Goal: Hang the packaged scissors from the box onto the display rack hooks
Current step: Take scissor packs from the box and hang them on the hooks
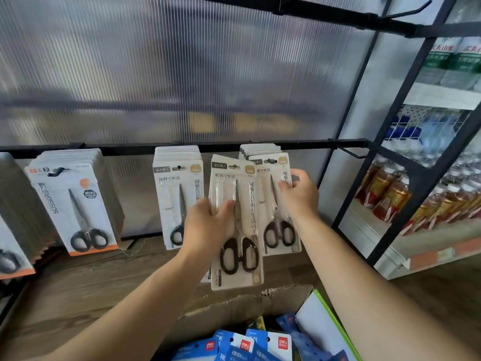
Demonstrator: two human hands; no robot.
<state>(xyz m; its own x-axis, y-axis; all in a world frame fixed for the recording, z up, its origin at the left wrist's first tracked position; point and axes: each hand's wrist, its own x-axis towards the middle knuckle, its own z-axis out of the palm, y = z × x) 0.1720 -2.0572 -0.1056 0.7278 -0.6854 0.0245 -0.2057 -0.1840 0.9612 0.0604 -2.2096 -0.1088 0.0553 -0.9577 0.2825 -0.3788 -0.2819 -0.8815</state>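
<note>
**Packaged scissors at the display rail.** The packaged scissors (247, 230) are held upright in front of the display. The long axis is near vertical, with the top leaning slightly left. The blades point up toward the rail, and the black oval handle loops lie at the bottom. The pack is a flat cream card printed in dark characters, with a clear glossy blister moulded over the scissors and a hang slot cut near its upper edge.

It is gripped at its left edge by the left hand (208, 227), with the thumb pressed on the blister face and the fingers hidden behind the card. The pack stands between the middle stack (177, 194) and the right-hand stack (276, 230) of identical packs, overlapping the latter. The right-hand stack is grasped at its right edge by the right hand (296, 196), with the fingers curled over the front card.

Both stacks hang from a black square-section rail (125, 150), and a bare black hook (350, 153) projects near its right end. Further left, white cards with orange trim (78, 204) are hung, also holding black-handled scissors. Behind is a ribbed translucent panel (182, 74). Below are a wood-grain surface (78, 287) and a torn cardboard box (234, 308) containing blue packs (247, 345). Bottled drinks (387, 196) are shelved at the right.
</note>
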